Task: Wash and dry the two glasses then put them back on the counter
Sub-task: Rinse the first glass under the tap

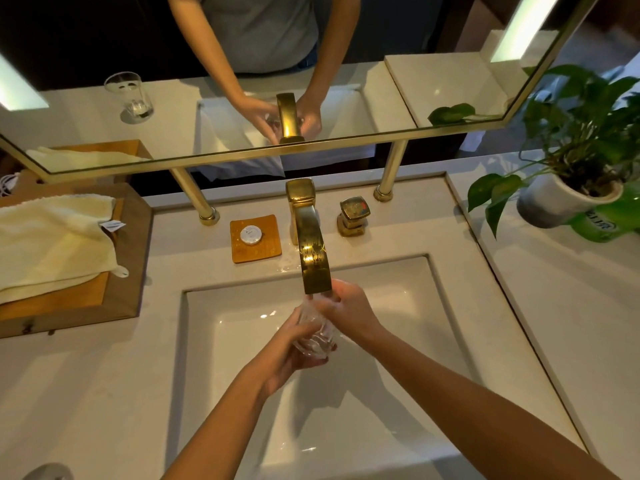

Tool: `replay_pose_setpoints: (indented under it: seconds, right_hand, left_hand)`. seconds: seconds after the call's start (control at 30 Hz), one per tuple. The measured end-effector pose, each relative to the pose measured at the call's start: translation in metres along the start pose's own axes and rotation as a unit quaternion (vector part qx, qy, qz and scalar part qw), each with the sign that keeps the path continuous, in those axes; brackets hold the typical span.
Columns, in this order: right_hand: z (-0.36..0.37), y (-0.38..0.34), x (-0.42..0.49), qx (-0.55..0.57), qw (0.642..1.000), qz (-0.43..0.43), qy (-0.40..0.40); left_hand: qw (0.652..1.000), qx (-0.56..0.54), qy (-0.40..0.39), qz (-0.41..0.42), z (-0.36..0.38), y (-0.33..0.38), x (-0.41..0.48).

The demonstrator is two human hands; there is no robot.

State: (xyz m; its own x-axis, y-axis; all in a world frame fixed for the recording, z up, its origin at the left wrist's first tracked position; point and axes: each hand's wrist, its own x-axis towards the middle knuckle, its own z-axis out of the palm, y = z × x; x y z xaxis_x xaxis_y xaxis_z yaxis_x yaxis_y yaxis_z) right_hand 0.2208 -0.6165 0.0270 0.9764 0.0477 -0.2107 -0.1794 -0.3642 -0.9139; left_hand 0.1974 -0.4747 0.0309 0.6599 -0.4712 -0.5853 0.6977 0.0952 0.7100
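I hold a clear cut glass [317, 336] over the white sink basin [242, 341], right under the gold tap spout [313, 263]. My left hand [289, 355] grips the glass around its base and side. My right hand [346, 308] wraps its upper part near the rim, partly hidden behind the spout. Water seems to run over the glass. The second glass [130, 95] shows only as a reflection in the mirror, standing on the counter at the left; the real one is out of view.
A cream towel [52, 244] lies on a wooden tray [128, 296] at the left. A small wooden dish with a round soap [254, 237] sits behind the basin, beside the gold tap handle [353, 216]. A potted plant [568, 195] stands at the right.
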Motion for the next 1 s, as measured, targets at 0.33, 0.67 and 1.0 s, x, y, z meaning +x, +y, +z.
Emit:
replay_pose_setpoints:
  seconds: [0.33,0.67,1.0]
  right_hand:
    - [0.013,0.005,-0.005,0.019,0.999,0.039,0.005]
    - [0.01,0.011,0.005,0.34,0.873,0.349,0.024]
    - [0.005,0.004,-0.01,0.117,0.991,0.059,-0.01]
  left_hand:
    - [0.981,-0.097,0.127,-0.112,0.011,0.009,0.015]
    - [0.965,-0.17,0.197,-0.023,0.009,-0.002,0.015]
    - [0.983,-0.155,0.101,-0.016,0.004,0.012,0.005]
